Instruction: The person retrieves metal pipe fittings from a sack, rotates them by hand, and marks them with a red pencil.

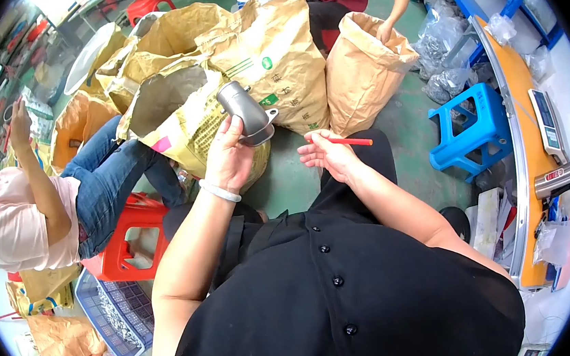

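Note:
My left hand (231, 157) is closed around a dark grey metal pipe elbow (242, 108). The elbow is tilted, its round open end up and its flange with a bolt hole towards the right. In my right hand (329, 154), between thumb and fingers, lies a slim red pen-like stick (353, 142), pointing right. The stick's other end is hidden in the hand, so its exact kind does not show. Stick and elbow are apart. Behind the elbow stands an open yellow paper sack (188, 129).
More large paper sacks (281, 62) stand ahead, one brown sack (363, 67) with a co-worker's hand (384, 33) at its mouth. Another person sits left on a red stool (133, 237). A blue stool (472, 129) and an orange-topped bench (533, 223) are at right, a blue basket (95, 313) lower left.

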`<state>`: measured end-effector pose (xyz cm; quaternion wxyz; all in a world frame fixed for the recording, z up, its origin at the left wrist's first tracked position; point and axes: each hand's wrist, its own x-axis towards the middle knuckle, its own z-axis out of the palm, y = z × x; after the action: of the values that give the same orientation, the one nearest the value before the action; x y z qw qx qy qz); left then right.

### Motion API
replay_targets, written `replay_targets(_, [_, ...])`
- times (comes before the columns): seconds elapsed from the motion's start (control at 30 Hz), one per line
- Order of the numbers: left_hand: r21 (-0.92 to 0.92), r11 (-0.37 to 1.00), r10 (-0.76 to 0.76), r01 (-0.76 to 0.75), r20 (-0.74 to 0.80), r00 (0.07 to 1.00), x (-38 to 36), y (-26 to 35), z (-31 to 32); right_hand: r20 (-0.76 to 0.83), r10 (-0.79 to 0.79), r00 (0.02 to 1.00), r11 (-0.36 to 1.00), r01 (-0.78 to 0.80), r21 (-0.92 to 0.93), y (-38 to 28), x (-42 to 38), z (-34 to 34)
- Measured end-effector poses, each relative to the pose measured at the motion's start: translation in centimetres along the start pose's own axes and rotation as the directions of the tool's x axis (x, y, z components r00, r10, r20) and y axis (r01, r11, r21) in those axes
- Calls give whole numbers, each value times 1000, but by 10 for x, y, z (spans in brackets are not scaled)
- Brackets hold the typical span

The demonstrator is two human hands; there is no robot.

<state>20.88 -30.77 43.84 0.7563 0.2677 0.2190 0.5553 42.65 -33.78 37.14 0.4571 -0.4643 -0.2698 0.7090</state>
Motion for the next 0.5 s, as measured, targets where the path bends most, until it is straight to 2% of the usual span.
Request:
replay_targets(0.1, [-47,999,-19,17,-50,999,-2,-5,3,37,-222,974,970,225,-89,-7,1,15])
replay_targets(0.13, [-53,998,-27,24,-56,998,-3,-7,5,75,-367,927,907,375,-193,-10,1,22])
replay_targets(0.2, [-63,997,-38,34,-58,998,-6,-11,8,192,-609,770,682,631,-370,-16,-1,39])
replay_targets(0.23, [-65,997,-41,38,-55,998,-7,-13,9,190,-617,764,693,641,-329,-21,-4,49])
replay_targets(0.33, [-8,998,-63,63,0,998,-11,-18,14,292,-704,647,468,732,-495,-33,-10,68])
replay_targets(0.37, [21,997,-71,70,23,997,-13,-19,16,295,-687,664,520,733,-438,-35,-13,76])
replay_targets(0.47, [57,992,-114,113,28,993,-17,-21,14,276,-601,750,511,627,-588,-41,-20,82])
replay_targets(0.5, [68,990,-125,123,23,992,-19,-19,14,281,-587,759,540,626,-563,-41,-20,82])
